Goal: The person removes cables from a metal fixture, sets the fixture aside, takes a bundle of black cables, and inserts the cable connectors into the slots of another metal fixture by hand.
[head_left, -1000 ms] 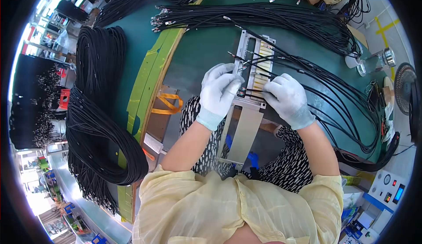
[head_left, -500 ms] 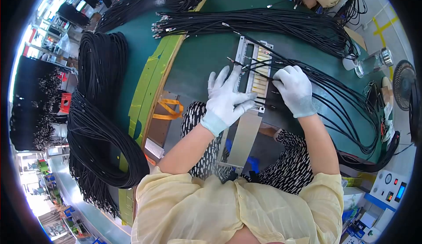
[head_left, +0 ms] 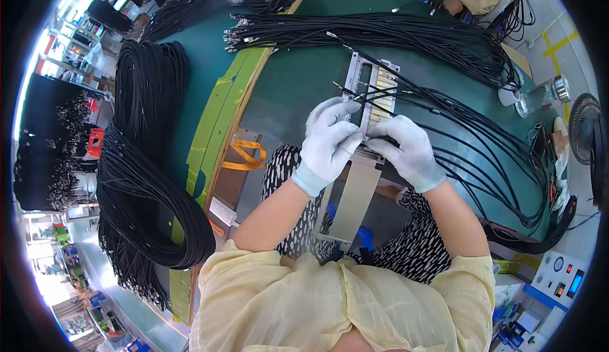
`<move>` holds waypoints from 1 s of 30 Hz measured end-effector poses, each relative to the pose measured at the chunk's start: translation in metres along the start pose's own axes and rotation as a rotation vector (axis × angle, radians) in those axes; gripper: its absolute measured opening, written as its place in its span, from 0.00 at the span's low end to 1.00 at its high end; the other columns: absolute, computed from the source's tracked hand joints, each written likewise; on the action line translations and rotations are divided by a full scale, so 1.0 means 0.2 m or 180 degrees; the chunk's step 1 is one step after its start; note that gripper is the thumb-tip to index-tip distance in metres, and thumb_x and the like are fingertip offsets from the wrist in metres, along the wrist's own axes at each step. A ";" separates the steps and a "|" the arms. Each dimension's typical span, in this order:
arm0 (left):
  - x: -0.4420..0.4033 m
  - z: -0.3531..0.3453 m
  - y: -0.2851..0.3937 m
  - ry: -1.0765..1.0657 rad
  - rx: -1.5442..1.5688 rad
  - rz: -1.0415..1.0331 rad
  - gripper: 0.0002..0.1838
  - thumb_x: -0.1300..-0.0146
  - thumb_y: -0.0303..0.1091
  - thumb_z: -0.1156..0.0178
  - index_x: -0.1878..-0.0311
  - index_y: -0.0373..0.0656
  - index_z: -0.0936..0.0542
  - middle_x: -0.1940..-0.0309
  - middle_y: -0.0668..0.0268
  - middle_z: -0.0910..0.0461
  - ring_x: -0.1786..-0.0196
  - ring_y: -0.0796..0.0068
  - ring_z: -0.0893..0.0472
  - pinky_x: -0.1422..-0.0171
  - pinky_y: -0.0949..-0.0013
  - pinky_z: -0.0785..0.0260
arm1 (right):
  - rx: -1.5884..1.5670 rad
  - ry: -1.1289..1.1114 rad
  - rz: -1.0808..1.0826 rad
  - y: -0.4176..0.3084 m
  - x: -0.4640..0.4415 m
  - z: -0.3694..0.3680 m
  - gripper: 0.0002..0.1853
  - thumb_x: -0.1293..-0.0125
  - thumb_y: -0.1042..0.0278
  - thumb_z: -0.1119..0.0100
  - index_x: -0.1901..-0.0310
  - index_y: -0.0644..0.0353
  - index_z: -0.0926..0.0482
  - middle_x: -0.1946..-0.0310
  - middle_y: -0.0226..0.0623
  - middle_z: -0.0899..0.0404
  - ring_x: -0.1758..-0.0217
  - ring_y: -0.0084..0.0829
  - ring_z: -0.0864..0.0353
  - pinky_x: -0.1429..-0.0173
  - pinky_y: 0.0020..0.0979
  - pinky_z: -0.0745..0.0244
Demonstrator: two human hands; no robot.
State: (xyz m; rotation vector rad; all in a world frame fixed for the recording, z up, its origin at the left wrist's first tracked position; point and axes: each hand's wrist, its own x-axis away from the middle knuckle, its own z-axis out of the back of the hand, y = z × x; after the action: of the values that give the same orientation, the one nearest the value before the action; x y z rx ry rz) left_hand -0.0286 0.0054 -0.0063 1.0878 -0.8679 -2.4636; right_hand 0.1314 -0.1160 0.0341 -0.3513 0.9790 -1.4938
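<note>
My left hand (head_left: 330, 141), in a white glove, is closed, its thumb and curled fingers pinching at the tip of a black cable. My right hand (head_left: 408, 153), also gloved, meets it from the right, thumb and fingertips pinched on the same cable; the gloves mostly hide this cable. Both hands are over the near end of a metal fixture (head_left: 353, 71) with a row of pale yellow slots (head_left: 386, 83). Further up the fixture, several black cables (head_left: 438, 102) lie across it, their metal-tipped ends sticking out to the left.
A long bundle of black cables (head_left: 380, 28) lies across the green table (head_left: 298, 76) behind the fixture. Coiled cables (head_left: 149, 85) hang at the left, beyond a yellow-green taped edge (head_left: 219, 114). At the right stand a glass jar (head_left: 539, 101) and a fan (head_left: 585, 126).
My right hand has moved down and left to meet the left hand at the fixture's near end. My left hand's spread fingers have curled in. The view has shifted slightly.
</note>
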 end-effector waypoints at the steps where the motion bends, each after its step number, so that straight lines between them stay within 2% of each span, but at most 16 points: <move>1: 0.00 0.00 0.00 -0.0003 -0.0004 -0.0004 0.05 0.42 0.34 0.34 0.65 0.45 0.17 0.45 0.61 0.20 0.37 0.51 0.28 0.33 0.54 0.38 | 0.0008 -0.0015 -0.0070 0.00 0.00 0.00 0.09 0.45 0.72 0.32 0.61 0.59 0.17 0.64 0.37 0.17 0.59 0.38 0.20 0.52 0.35 0.24; 3: 0.00 0.01 -0.02 0.0113 -0.0045 0.0085 0.05 0.42 0.34 0.35 0.65 0.44 0.17 0.45 0.62 0.20 0.37 0.51 0.28 0.33 0.54 0.38 | 0.0039 -0.0058 -0.0297 0.01 0.00 0.04 0.06 0.45 0.72 0.33 0.65 0.59 0.17 0.66 0.36 0.16 0.60 0.38 0.20 0.53 0.35 0.24; 8: 0.00 0.02 -0.02 0.0254 -0.0126 0.0155 0.06 0.40 0.35 0.36 0.64 0.44 0.17 0.47 0.62 0.19 0.38 0.52 0.27 0.33 0.55 0.38 | 0.0149 0.0022 -0.0185 0.06 0.02 0.07 0.06 0.45 0.71 0.33 0.65 0.59 0.17 0.66 0.38 0.17 0.61 0.39 0.20 0.53 0.36 0.24; 14: 0.00 0.02 -0.02 0.0205 -0.0058 0.0192 0.08 0.38 0.36 0.39 0.65 0.43 0.17 0.47 0.62 0.19 0.39 0.53 0.27 0.32 0.55 0.39 | 0.0107 -0.0166 -0.0290 0.07 0.03 0.06 0.06 0.41 0.71 0.35 0.62 0.60 0.16 0.66 0.40 0.17 0.61 0.41 0.19 0.54 0.36 0.24; 19: 0.01 0.02 -0.03 0.0082 0.0267 0.0292 0.09 0.36 0.37 0.40 0.66 0.41 0.18 0.47 0.62 0.19 0.39 0.55 0.27 0.33 0.57 0.38 | -0.0353 -0.0284 -0.0745 0.07 0.03 0.06 0.08 0.39 0.69 0.36 0.59 0.61 0.16 0.66 0.42 0.17 0.61 0.42 0.19 0.54 0.37 0.24; 21: 0.01 0.01 -0.04 0.0100 0.0603 0.0324 0.09 0.36 0.35 0.40 0.68 0.40 0.19 0.48 0.61 0.19 0.39 0.56 0.27 0.34 0.59 0.37 | -0.0328 -0.0274 -0.0703 0.08 0.03 0.05 0.08 0.39 0.69 0.36 0.59 0.61 0.16 0.66 0.42 0.17 0.61 0.41 0.19 0.54 0.36 0.24; 25: 0.01 0.01 -0.04 0.0126 0.0568 0.0345 0.09 0.36 0.34 0.40 0.67 0.39 0.19 0.48 0.61 0.18 0.40 0.56 0.27 0.35 0.59 0.37 | -0.0027 -0.0341 -0.0626 0.07 0.03 0.07 0.08 0.40 0.69 0.35 0.59 0.60 0.16 0.66 0.41 0.17 0.61 0.41 0.19 0.53 0.36 0.24; 29: 0.01 0.01 -0.04 0.0274 0.0021 0.0260 0.06 0.38 0.33 0.39 0.65 0.41 0.17 0.51 0.62 0.17 0.42 0.57 0.25 0.36 0.59 0.36 | 0.0144 -0.0175 -0.0264 0.08 0.03 0.08 0.07 0.42 0.70 0.34 0.62 0.59 0.16 0.67 0.39 0.18 0.61 0.40 0.20 0.54 0.36 0.25; 30: 0.01 0.01 -0.04 0.0305 -0.0191 0.0274 0.06 0.38 0.33 0.38 0.65 0.42 0.16 0.52 0.63 0.17 0.43 0.57 0.25 0.36 0.59 0.36 | 0.0299 -0.0110 -0.0172 0.07 0.02 0.09 0.06 0.42 0.72 0.34 0.63 0.60 0.17 0.68 0.38 0.18 0.62 0.38 0.20 0.55 0.35 0.25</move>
State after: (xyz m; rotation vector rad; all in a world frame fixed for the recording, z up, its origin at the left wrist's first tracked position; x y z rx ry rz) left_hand -0.0314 0.0122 -0.0119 1.1138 -0.7901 -2.3317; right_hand 0.1519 -0.1250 0.0331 -0.3373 0.8748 -1.5720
